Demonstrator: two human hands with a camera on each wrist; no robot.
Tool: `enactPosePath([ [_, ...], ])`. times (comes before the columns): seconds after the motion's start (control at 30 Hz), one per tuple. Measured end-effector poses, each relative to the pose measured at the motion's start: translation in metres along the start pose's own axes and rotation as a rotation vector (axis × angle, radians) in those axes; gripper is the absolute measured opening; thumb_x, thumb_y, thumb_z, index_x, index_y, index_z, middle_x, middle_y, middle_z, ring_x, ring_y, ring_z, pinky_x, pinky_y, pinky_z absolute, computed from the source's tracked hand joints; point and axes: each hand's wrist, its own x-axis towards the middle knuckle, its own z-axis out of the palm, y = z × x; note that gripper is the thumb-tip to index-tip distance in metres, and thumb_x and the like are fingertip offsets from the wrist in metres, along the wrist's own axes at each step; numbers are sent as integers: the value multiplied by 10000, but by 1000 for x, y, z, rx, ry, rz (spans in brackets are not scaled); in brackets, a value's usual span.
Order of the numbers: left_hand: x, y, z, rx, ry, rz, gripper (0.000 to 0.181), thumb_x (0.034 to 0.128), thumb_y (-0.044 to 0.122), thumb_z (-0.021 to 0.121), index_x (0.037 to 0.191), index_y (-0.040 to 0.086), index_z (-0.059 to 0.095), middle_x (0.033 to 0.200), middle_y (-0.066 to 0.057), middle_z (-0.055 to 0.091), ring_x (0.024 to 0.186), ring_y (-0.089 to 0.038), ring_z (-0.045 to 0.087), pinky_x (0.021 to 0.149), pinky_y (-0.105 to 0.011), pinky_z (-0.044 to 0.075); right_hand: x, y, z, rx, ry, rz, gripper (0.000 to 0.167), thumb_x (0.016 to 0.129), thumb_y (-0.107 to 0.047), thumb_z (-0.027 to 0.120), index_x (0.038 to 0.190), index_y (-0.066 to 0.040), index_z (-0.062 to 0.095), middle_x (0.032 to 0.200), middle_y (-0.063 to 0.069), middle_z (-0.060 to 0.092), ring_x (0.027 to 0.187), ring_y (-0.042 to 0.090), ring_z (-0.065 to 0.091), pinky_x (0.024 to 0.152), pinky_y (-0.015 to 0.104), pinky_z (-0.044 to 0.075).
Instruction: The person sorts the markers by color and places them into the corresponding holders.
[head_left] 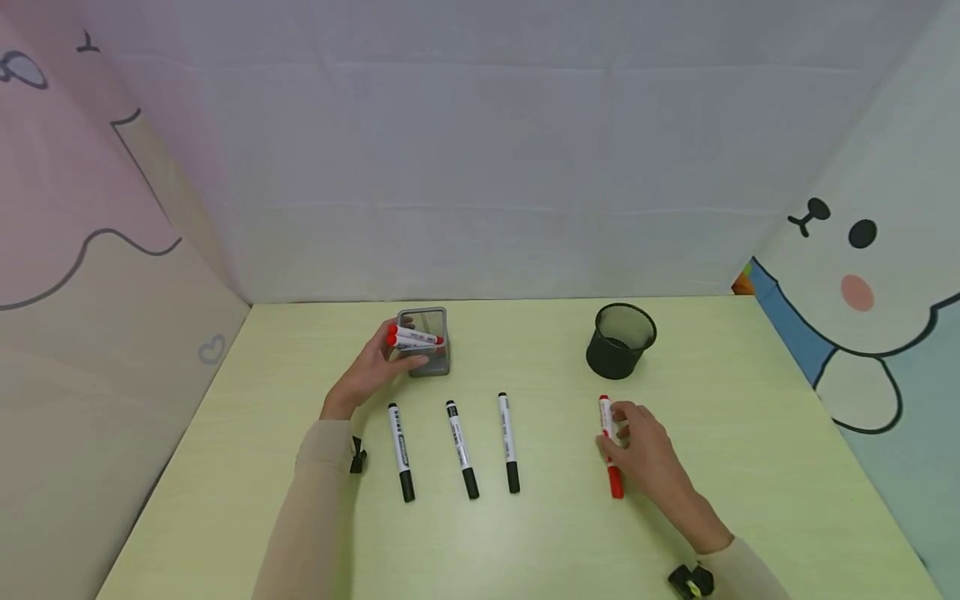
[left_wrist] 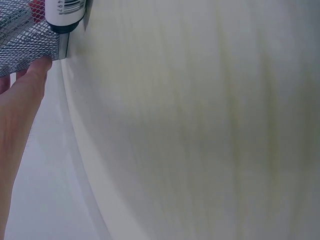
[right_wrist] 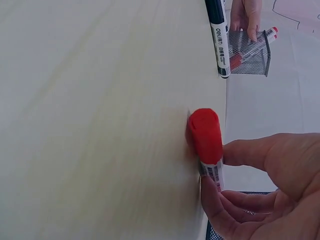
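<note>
My left hand (head_left: pixel 363 377) holds a grey square mesh pen holder (head_left: pixel 432 367) at the back left of the table, thumb on the near side. Two red-capped whiteboard markers (head_left: pixel 415 337) lean inside it. At the right, my right hand (head_left: pixel 651 457) pinches a red whiteboard marker (head_left: pixel 616 483) between thumb and fingers. That marker lies along the table with its red cap (right_wrist: pixel 206 134) toward me. Behind it stands a round black mesh pen cup (head_left: pixel 611 360). The left wrist view shows only part of the left hand (left_wrist: pixel 22 107) under the mesh wall.
Three black-capped whiteboard markers lie in a row between my hands: a left one (head_left: pixel 401 454), a middle one (head_left: pixel 462 450) and a right one (head_left: pixel 509 443). The pale wooden table (head_left: pixel 540 546) meets a white curtain at its back edge. Printed cloths hang at both sides.
</note>
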Motion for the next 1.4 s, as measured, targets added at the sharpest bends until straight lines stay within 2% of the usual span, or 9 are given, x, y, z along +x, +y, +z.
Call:
enactPosePath([
  [0.2,-1,1,0,-2,2,-4,832,916,168,802,1573,189,293,1478,-47,461,1504,-212,283,1185,-485,314,3,0,-1,22,2,-13,455,897,-42,761,1269,110,548,1113,184,626,914,256,608,706,318,537],
  [0.5,0,0,0,-6,-3,-3,840,919,147,797,1580,164,278,1482,-64,456,1500,-230,293,1187,-492,312,5,2,-5,154,-24,47,439,902,-1,732,1287,104,548,1139,216,642,916,268,644,623,271,563],
  [0.67,0,0,0,-4,1,-9,856,917,153,800,1585,150,266,1478,-60,464,1512,-226,275,1195,-488,302,7,5,-8,150,-28,79,440,908,-40,745,1296,68,566,1150,196,647,932,262,657,644,250,537],
  [0.87,-1,1,0,-2,0,-19,860,914,182,806,1586,172,270,1495,-53,455,1526,-220,246,1201,-494,289,8,4,-11,180,-44,117,464,923,-76,739,1332,46,558,1197,203,638,970,287,684,679,289,558],
  [1.17,0,0,0,-8,-6,-5,867,910,163,809,1588,162,269,1493,-59,457,1528,-232,250,1198,-486,299,9,4,-13,253,-30,94,477,934,-85,735,1358,36,553,1251,224,649,1034,322,706,690,260,555],
  [1.4,1,-1,-1,-12,-6,0,874,911,159,808,1593,157,261,1493,-60,457,1518,-229,267,1199,-483,297,12,2,-14,375,-39,81,481,948,-65,727,1375,48,533,1268,252,629,1021,290,720,708,266,575],
])
